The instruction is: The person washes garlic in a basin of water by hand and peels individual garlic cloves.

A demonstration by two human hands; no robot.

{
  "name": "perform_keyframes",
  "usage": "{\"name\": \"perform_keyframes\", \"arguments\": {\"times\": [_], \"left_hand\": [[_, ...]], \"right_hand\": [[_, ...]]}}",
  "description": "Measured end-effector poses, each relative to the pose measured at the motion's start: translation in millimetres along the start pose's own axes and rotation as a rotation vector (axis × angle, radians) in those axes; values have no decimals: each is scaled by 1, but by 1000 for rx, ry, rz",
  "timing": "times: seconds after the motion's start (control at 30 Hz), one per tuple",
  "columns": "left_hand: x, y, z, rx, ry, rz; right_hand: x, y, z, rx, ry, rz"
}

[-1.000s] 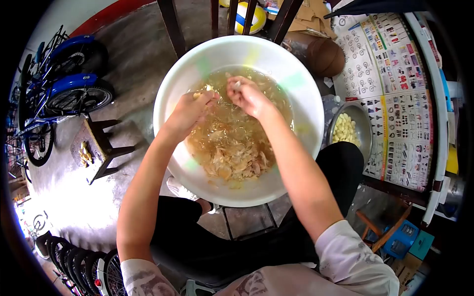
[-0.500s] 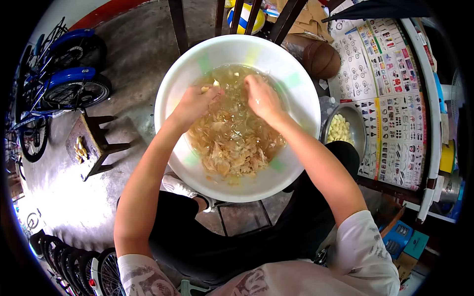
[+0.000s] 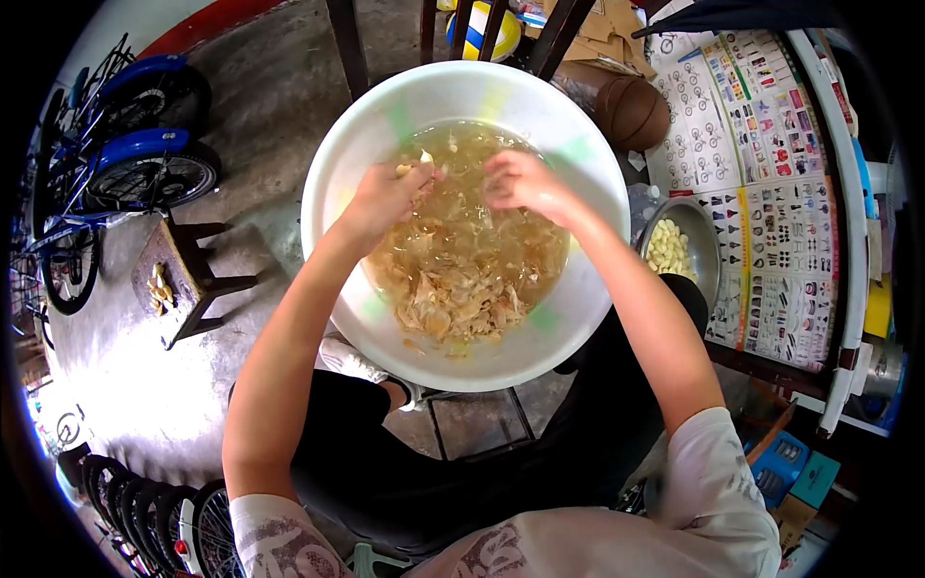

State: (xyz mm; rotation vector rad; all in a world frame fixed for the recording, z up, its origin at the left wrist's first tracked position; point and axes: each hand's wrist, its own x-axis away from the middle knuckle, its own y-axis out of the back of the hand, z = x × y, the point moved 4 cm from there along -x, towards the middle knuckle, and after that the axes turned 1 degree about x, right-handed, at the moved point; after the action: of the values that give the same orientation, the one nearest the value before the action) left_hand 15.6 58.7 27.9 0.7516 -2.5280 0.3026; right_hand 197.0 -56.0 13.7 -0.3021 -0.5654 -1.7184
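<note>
A wide white plastic basin of cloudy water stands in front of me. Papery garlic skins float in it, thickest on the near side. My left hand is closed around garlic cloves, whose pale tips stick out by the thumb; how many it holds is hidden. Over the water, to the right, is my right hand, slightly blurred, its fingers loosely bent and apart with nothing visible in them. A metal bowl of peeled garlic cloves sits right of the basin.
A small wooden stool at left carries a few unpeeled cloves. Blue-fendered bicycles stand beyond it. A table covered with printed sheets is at right. A basketball, a volleyball and dark wooden bars lie behind the basin.
My right hand has lifted slightly from the water and turned, its fingers loosening and pointing left. My left hand stays nearly in place with the garlic. The view has shifted slightly.
</note>
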Motion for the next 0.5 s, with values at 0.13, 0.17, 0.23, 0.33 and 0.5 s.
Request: {"name": "perform_keyframes", "arguments": {"times": [0.13,0.17,0.23,0.33,0.5], "left_hand": [[4,-3,-1,25,25,30],[5,-2,-2,60,35,42],[1,-1,6,327,60,94],[4,-10,2,703,62,71],[-10,-16,15,986,-40,-6]], "right_hand": [[20,-9,11,1243,296,-361],[28,-8,17,1177,369,-368],[31,-2,11,1096,415,-348],[40,1,4,554,375,-219],[35,-18,12,-39,188,-258]]}}
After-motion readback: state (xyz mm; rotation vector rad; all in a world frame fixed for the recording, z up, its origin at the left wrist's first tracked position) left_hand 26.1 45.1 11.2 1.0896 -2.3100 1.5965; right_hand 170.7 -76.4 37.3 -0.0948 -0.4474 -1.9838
